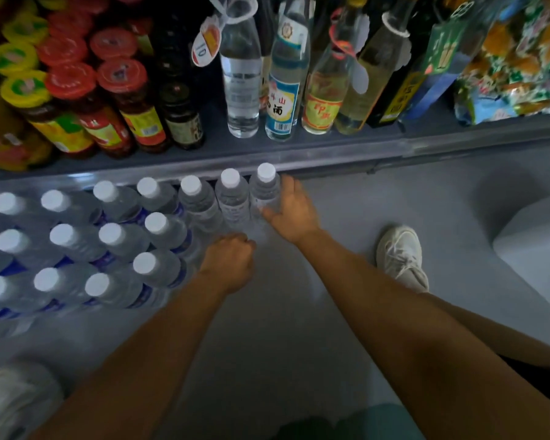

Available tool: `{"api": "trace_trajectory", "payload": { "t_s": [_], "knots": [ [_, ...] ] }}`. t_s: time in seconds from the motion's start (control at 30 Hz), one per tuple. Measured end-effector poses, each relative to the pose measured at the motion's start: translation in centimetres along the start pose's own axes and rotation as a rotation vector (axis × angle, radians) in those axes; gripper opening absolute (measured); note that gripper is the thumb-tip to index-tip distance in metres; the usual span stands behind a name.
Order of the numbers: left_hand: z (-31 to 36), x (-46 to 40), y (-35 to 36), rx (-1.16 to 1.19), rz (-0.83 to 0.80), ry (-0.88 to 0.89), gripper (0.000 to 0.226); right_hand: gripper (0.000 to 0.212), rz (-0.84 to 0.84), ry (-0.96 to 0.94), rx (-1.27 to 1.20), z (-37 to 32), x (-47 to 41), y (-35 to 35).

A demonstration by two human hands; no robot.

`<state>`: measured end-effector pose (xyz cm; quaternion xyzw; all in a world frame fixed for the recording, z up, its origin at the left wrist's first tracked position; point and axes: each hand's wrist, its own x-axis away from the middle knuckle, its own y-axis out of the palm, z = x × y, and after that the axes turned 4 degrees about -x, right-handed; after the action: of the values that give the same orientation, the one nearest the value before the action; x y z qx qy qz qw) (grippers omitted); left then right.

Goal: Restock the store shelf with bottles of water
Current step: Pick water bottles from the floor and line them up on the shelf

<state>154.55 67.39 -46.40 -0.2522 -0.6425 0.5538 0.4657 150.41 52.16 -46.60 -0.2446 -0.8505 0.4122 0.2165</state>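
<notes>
Nearest: my two bare forearms, reaching far from the near edge toward the low shelf (331, 160).

Left hand (227, 263): fingers curled into a loose fist, holding nothing, hovering just right of the water bottles (108, 236) standing capped in rows at left.

Right hand (291, 211): fingers and thumb curved round the rightmost bottle (265, 193) in the far row, wrist angled left. That bottle stands upright, touching its neighbour, under the shelf lip.

Above: jars (86, 90) far left, glass bottles (286, 74) centre.

My right shoe (400, 252): on the grey floor (378, 198).
</notes>
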Motion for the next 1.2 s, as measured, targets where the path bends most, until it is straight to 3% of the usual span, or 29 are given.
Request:
{"api": "trace_trajectory", "payload": {
  "t_s": [0.1,0.33,0.57,0.7,1.13,1.2],
  "knots": [
    [-0.8,-1.0,0.8,0.036,0.004,-0.001,0.024,0.076,0.040,0.000,-0.095,-0.3,-1.9,0.8],
    [-1.5,-0.7,0.8,0.043,0.030,-0.016,0.026,0.063,0.039,-0.024,-0.087,-0.7,-2.4,0.5],
    [-1.4,2.5,-3.1,-0.002,0.137,-0.025,0.024,0.057,0.077,0.007,-0.034,-2.1,2.8,-3.0],
    [-1.1,5.0,-7.1,-0.052,0.235,-0.035,0.023,0.047,0.142,-0.024,-0.034,-4.9,6.2,-6.9],
    [-5.2,11.8,-26.7,-0.200,0.650,-0.119,0.028,0.053,0.419,-0.308,-0.074,-21.2,9.0,-24.5],
    [-6.2,12.2,-30.1,-0.221,0.692,-0.148,0.030,0.044,0.458,-0.360,-0.078,-23.9,8.6,-27.1]
  ]
}}
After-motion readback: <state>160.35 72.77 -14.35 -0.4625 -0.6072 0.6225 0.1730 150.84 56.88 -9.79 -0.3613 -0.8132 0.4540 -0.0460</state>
